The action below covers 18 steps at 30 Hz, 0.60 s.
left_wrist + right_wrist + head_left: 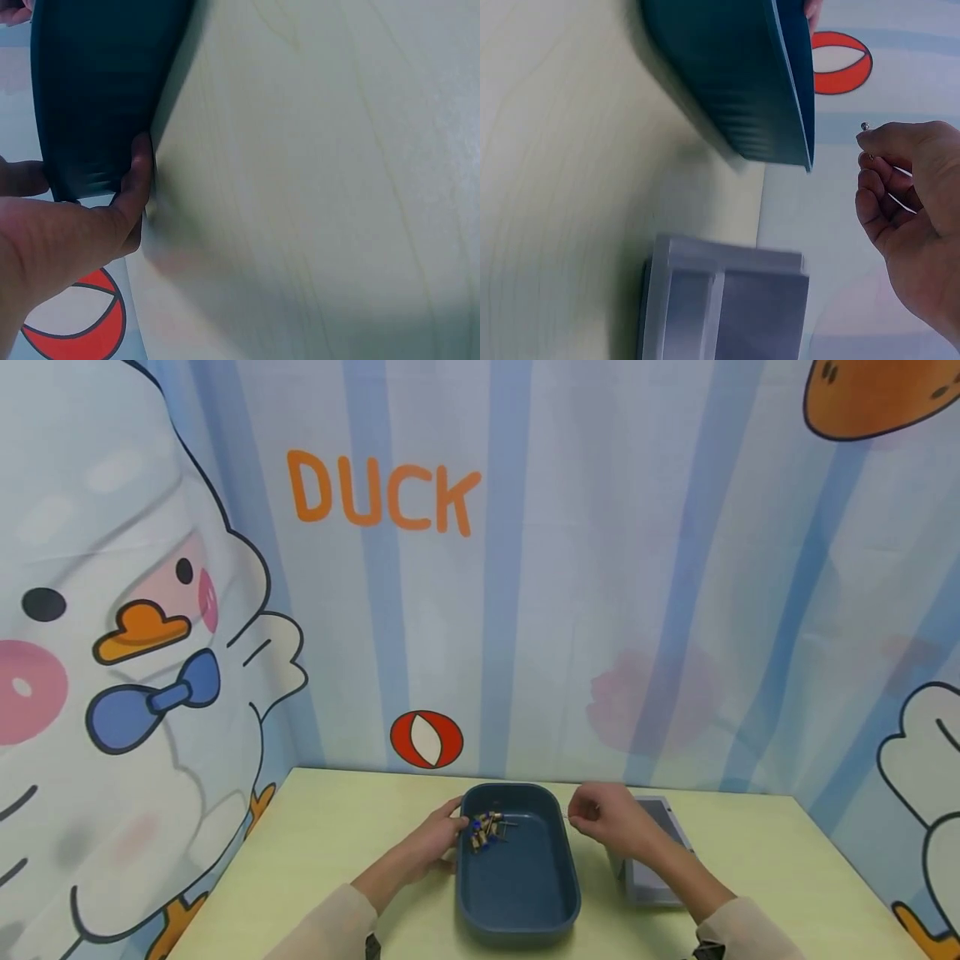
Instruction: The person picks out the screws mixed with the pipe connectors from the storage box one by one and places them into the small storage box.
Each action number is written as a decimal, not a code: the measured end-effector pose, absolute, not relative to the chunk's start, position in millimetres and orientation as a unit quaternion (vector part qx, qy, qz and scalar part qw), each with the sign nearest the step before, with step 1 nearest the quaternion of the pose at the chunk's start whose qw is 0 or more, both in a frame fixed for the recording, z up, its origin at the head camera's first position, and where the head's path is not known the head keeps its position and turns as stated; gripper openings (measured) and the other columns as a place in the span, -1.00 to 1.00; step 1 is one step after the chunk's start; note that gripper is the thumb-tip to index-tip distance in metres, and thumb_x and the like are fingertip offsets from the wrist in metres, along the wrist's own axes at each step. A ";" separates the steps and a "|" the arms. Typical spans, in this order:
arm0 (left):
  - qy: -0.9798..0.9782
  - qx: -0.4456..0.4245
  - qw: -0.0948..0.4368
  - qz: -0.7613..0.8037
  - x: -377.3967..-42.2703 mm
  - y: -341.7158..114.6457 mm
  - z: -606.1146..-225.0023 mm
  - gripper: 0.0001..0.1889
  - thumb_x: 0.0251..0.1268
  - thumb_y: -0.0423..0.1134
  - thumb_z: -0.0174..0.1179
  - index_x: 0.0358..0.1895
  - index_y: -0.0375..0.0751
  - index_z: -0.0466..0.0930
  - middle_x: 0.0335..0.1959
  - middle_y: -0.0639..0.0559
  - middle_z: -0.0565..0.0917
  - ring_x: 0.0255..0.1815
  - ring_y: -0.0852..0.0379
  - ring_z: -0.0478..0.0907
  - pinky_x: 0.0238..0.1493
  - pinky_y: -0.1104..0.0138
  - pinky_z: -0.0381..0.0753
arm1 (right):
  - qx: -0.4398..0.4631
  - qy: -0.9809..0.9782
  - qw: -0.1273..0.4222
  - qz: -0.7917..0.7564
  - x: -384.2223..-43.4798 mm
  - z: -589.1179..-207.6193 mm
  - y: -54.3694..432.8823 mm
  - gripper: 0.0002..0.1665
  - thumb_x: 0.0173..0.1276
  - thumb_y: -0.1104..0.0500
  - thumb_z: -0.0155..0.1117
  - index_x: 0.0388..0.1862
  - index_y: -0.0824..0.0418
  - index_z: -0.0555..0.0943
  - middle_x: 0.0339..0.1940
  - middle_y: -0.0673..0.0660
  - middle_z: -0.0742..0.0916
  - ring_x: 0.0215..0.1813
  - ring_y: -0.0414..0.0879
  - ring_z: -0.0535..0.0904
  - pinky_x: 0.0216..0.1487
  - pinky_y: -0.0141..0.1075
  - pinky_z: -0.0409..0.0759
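A dark blue rectangular bin (pixel 517 881) sits in the middle of the table. My left hand (pixel 438 837) grips its left side near the far end, with the thumb over the rim and fingers against the outer wall. Inside, by that thumb, lies a small pile of brass-coloured and blue metal pieces (pixel 486 833). Just beyond the bin's right rim, my right hand (pixel 611 814) pinches a small round-headed metal screw (pixel 865 127) between thumb and forefinger. The other fingers of that hand are bent. Beneath the right forearm, a grey divided box (pixel 731 262) is partly hidden in the head view.
The pale wood-grain table (pixel 337 835) carries the bin and the grey box. Behind it hangs a striped blue and white curtain (pixel 570 568) with duck prints, which also runs along both sides. A gap of bare tabletop separates the bin from the grey box.
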<state>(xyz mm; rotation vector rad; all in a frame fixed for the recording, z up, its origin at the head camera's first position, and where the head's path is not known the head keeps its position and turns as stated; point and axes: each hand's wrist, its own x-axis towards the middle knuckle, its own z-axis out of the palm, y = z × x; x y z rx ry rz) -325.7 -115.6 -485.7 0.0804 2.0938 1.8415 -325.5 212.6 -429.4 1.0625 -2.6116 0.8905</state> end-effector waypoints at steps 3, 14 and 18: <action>0.739 0.026 0.179 0.648 -325.0 -116.5 -485.6 -0.36 0.70 -0.23 -0.12 0.73 -0.18 -0.01 0.47 -0.37 0.47 0.44 -0.41 0.45 -0.05 -0.09 0.68 | 0.350 -0.881 0.101 0.302 -322.3 -428.9 222.1 -0.82 0.41 0.35 0.45 -0.29 0.08 0.69 -0.32 -0.13 0.69 -0.30 -0.30 0.61 -0.25 -0.28 0.66; 0.733 0.023 0.182 0.655 -325.9 -117.0 -488.7 -0.35 0.68 -0.22 -0.11 0.72 -0.16 0.00 0.45 -0.37 0.48 0.43 -0.40 0.46 -0.05 -0.12 0.70 | 0.292 -0.899 0.107 0.307 -315.4 -416.4 251.7 -0.85 0.43 0.35 0.43 -0.21 0.10 0.72 -0.30 -0.13 0.70 -0.26 -0.27 0.63 -0.18 -0.26 0.68; 0.733 0.027 0.181 0.655 -325.1 -117.5 -489.5 -0.34 0.67 -0.22 -0.09 0.72 -0.16 0.01 0.43 -0.36 0.50 0.42 -0.39 0.46 -0.01 -0.16 0.69 | 0.285 -0.901 0.106 0.308 -314.2 -412.5 259.6 -0.87 0.44 0.34 0.42 -0.21 0.11 0.71 -0.30 -0.12 0.70 -0.26 -0.27 0.63 -0.19 -0.27 0.67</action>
